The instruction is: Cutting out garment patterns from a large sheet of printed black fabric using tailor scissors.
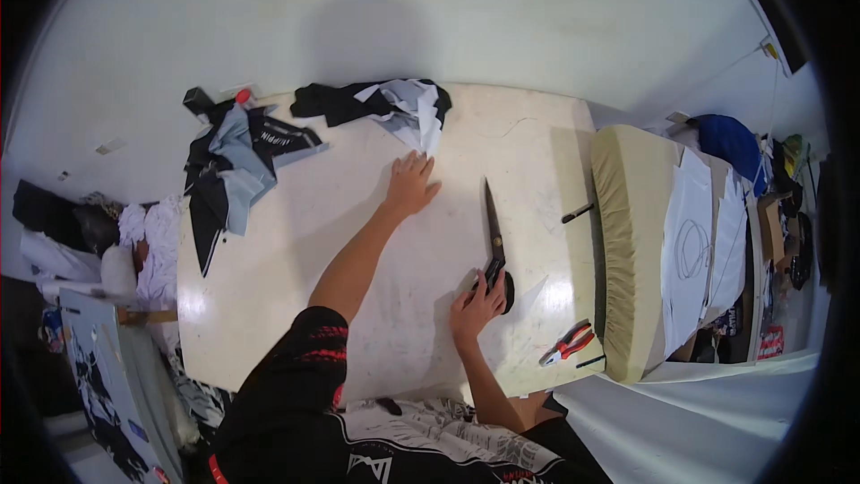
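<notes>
My left hand (412, 185) reaches to the far middle of the table, fingers stretched out and palm down. Its fingertips are at the near edge of a pile of black, grey and white fabric scraps (414, 108); whether they press on the cloth is hard to tell. My right hand (480, 306) is closed around the black handle of a large pair of scissors (494, 237). The blades are together and point away from me over the tabletop. Part of the handle is hidden by my fingers.
Black and grey cloth pieces (244, 161) lie at the table's far left, by a red-capped item (243, 96). Red-handled pliers (568, 343) and a black pen-like stick (577, 213) lie on the right. A beige-covered board (620, 242) stands beside the pale table (269, 314).
</notes>
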`<state>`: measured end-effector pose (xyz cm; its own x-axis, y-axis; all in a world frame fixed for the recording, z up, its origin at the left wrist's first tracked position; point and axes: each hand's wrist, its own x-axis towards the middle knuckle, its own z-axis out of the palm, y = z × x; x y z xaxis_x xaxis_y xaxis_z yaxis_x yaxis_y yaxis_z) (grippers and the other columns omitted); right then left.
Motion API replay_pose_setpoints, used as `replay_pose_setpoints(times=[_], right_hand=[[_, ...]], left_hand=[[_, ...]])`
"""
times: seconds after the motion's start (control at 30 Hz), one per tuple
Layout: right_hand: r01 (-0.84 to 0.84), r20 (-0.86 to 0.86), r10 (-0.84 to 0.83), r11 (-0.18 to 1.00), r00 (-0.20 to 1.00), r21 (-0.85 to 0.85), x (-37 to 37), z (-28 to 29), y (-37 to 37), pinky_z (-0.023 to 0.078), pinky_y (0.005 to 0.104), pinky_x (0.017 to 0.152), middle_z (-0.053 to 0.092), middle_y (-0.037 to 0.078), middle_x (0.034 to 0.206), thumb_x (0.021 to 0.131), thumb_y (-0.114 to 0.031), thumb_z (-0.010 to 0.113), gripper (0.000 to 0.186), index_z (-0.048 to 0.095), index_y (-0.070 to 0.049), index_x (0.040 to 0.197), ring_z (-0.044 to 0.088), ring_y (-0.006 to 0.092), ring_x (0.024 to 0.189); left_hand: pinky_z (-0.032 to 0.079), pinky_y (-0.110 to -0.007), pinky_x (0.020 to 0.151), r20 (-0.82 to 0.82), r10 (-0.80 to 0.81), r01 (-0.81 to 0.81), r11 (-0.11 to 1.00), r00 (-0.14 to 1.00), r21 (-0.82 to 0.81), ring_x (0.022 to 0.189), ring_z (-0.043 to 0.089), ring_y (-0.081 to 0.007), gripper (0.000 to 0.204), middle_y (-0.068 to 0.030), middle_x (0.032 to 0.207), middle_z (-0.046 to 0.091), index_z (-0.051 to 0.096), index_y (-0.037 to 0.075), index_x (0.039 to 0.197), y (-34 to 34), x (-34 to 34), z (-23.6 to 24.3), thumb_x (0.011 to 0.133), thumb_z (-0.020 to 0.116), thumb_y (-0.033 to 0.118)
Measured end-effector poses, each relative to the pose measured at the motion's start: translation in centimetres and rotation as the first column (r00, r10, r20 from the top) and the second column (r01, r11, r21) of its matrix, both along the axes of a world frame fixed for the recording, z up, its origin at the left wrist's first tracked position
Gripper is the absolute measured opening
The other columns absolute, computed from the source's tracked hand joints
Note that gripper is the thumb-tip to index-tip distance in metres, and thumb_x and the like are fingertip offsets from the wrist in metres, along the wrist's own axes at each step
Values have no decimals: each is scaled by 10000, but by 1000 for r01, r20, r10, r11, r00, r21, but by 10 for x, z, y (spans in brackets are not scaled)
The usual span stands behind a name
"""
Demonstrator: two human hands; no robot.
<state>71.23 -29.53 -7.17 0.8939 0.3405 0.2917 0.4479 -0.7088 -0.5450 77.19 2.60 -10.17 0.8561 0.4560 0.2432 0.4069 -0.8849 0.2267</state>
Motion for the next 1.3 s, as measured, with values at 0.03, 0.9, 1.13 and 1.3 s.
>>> replay_pose_setpoints(times=[0.03,0.9,1.13,1.3], right_hand=[[-4,-1,4,1000,1000,4,2,-2,-2,243,577,1197,387,252,1646,845,-55,582,529,652,-75,1369,395,432,1474],[-530,-377,693,-9,-615,848,-52,313,-10,527,239,804,734,15,966,874,-60,797,269,704,63,1095,660,81,866],[-421,-436,857,300,-276,856,-43,312,28,540,229,779,767,10,946,946,-69,775,154,759,31,1062,687,73,825],[-275,-474,877,440,-72,855,-6,303,53,551,232,827,783,44,999,964,-80,748,209,730,-3,1158,719,110,859]], left_hand=[[284,-658,1200,16,-53,53,999,998,13,1524,383,-353,620,-133,1583,504,584,82,1479,-15,-24,2,972,681,427],[508,-203,715,811,375,277,804,449,-525,915,635,-69,299,-79,1103,683,564,29,1160,-274,-440,365,944,695,-130],[385,-239,618,410,15,249,774,912,-583,766,513,-30,529,6,869,619,640,-5,1285,-193,-441,396,855,876,192],[451,-274,724,-117,-102,-6,723,988,-690,809,547,-111,279,-41,779,574,694,14,963,-167,-456,294,948,813,265]])
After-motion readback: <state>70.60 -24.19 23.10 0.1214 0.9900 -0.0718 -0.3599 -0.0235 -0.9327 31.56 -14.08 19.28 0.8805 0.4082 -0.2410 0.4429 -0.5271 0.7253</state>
